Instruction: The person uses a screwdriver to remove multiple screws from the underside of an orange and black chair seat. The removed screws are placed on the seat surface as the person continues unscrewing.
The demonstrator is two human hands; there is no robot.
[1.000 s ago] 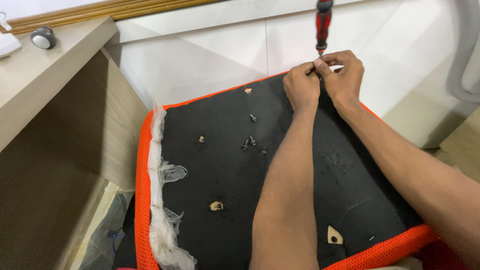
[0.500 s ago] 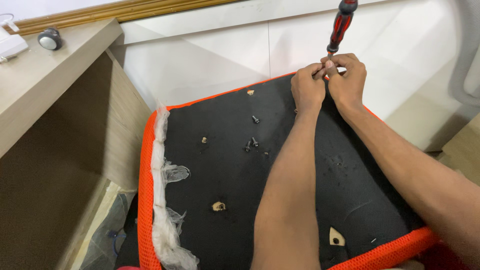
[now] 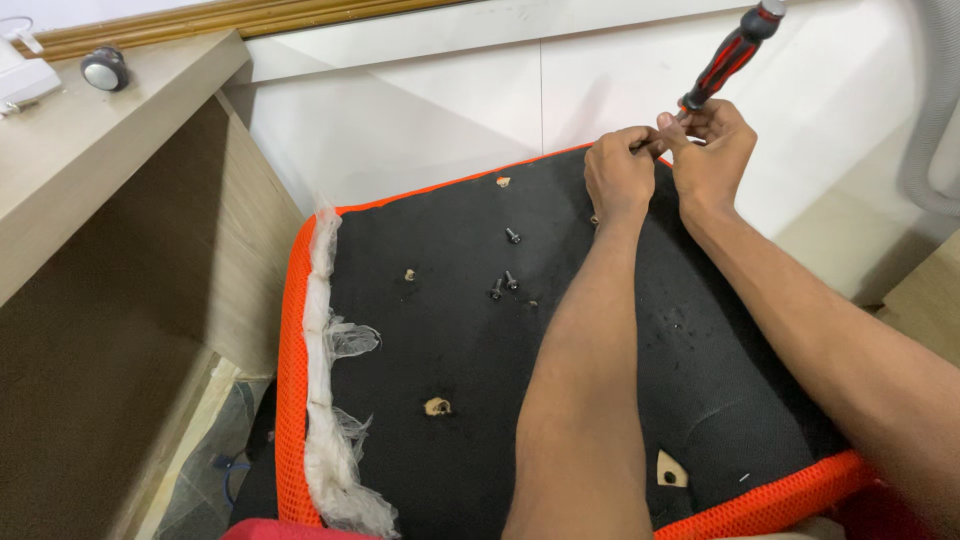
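Screwdriver (image 3: 727, 56) tip hidden between fingers (image 3: 668, 130); whatever they pinch too small to tell. Right forearm cut off by frame edge. Seat cushion (image 3: 440, 330) near corner covered by left arm.

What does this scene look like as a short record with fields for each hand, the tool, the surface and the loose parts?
left hand: fingertips pinched at the screwdriver's tip
right hand: grip closed on the screwdriver's lower end
screwdriver: red and black handle, tilted up to the right
seat base: black fabric, orange mesh edge
screws: three lying loose on the fabric
caster wheel: on the wooden ledge
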